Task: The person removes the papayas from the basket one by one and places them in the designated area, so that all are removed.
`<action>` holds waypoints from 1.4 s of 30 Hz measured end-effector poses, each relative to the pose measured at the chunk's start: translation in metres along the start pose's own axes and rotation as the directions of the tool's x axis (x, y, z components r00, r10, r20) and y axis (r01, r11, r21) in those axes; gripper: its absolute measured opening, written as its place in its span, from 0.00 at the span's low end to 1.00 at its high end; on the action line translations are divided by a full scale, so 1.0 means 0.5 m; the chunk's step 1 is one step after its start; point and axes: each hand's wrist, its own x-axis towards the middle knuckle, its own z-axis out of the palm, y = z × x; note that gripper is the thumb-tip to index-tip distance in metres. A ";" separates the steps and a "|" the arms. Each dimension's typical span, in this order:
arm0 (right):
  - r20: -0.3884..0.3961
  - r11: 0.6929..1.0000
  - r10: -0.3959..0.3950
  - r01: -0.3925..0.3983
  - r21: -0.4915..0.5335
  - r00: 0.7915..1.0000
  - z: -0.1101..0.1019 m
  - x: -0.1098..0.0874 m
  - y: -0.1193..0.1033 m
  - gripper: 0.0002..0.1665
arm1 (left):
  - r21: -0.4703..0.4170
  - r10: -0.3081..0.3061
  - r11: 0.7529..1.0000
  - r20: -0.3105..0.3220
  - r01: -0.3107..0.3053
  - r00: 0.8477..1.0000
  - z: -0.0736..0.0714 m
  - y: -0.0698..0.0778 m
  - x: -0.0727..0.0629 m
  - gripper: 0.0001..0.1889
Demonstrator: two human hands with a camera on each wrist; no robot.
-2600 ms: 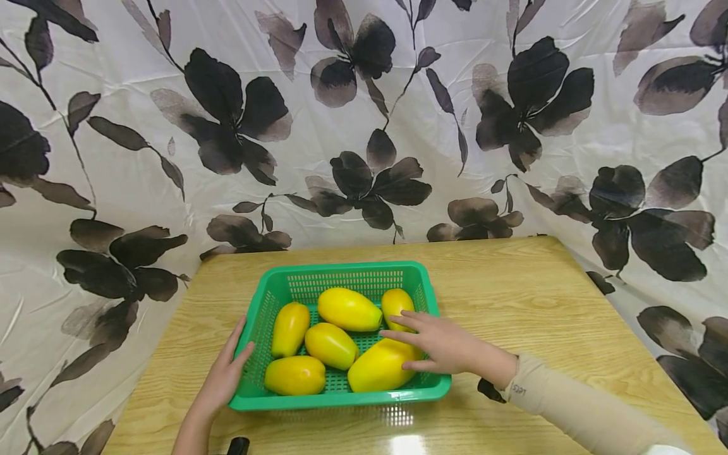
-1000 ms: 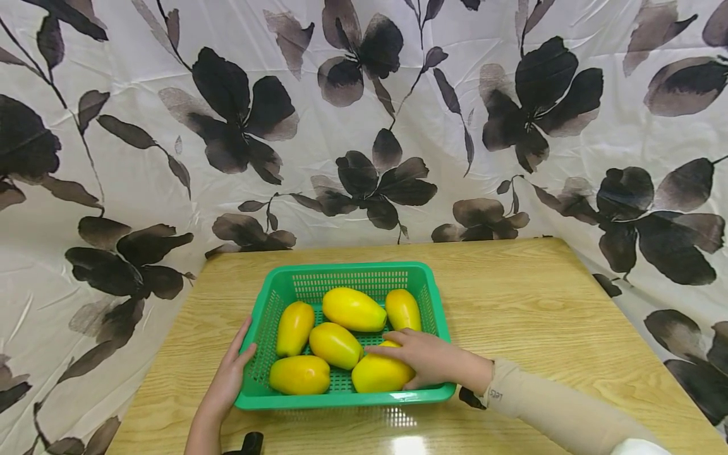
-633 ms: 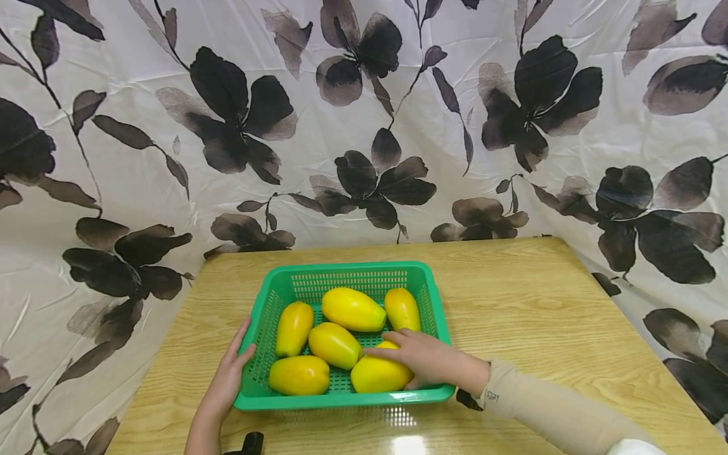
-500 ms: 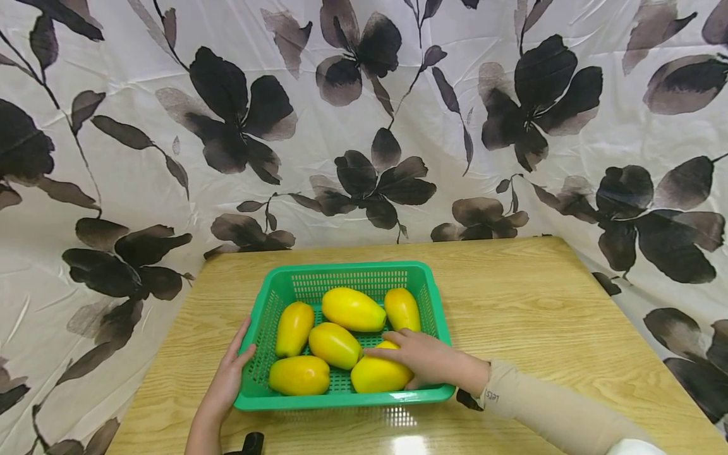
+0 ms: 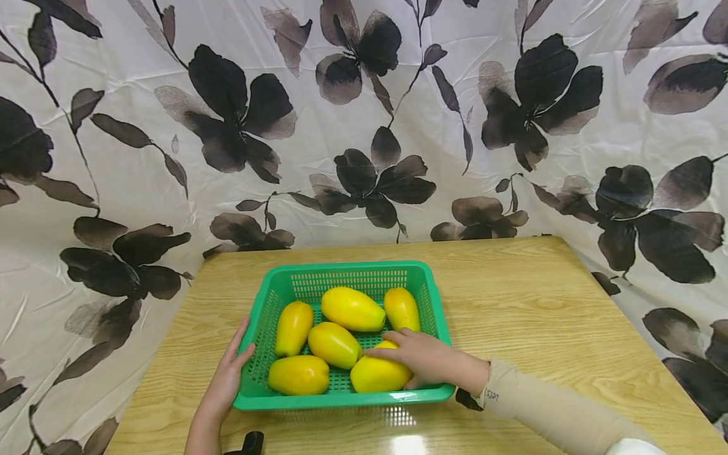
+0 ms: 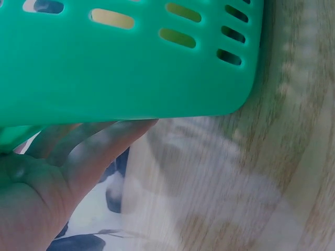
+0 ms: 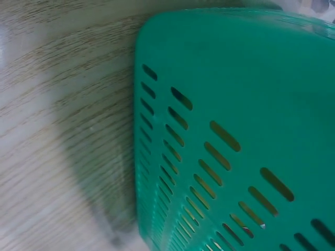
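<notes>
A green plastic basket [image 5: 341,400] with slotted walls holds several yellow papayas, such as the middle one [image 5: 335,345] and the back one [image 5: 352,309]. My left hand [image 5: 224,379] holds the basket's left side, thumb at the rim and fingers along the outer wall. In the left wrist view those fingers [image 6: 104,151] lie against the green wall. Inside the front right corner, my right hand [image 5: 426,357] grips the papaya [image 5: 376,374] there from its right side, with its fingers over the top. The right wrist view shows the basket's outer wall [image 7: 220,78]; the right hand is hidden there.
The basket stands on a wood-grain table [image 5: 512,297]. Behind and beside the table hangs a floral cloth [image 5: 364,82]. Another papaya [image 5: 402,308] lies just beyond the right hand. A black object [image 5: 253,443] shows near the left forearm.
Earlier my right hand was spread above the right-hand papayas; it has come down and closed round the front right papaya. Over the last second both hands stay nearly still.
</notes>
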 end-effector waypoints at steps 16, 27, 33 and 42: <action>-0.060 0.998 -0.036 0.039 0.049 0.998 -0.010 -0.006 0.001 0.53 | -0.010 0.000 1.000 0.013 0.000 1.000 0.000 -0.003 -0.001 0.31; -0.119 0.999 -0.048 0.049 0.005 0.992 -0.033 -0.016 0.000 0.53 | -0.011 0.000 1.000 0.013 0.000 1.000 -0.001 -0.002 0.001 0.31; -0.158 0.998 -0.065 0.062 -0.025 0.985 -0.051 -0.025 -0.002 0.54 | -0.009 -0.001 1.000 0.012 0.001 1.000 -0.002 -0.003 0.001 0.31; -0.246 0.997 -0.074 0.069 -0.030 0.966 -0.078 -0.045 -0.001 0.53 | -0.016 0.001 1.000 0.014 -0.001 1.000 -0.002 -0.003 0.002 0.31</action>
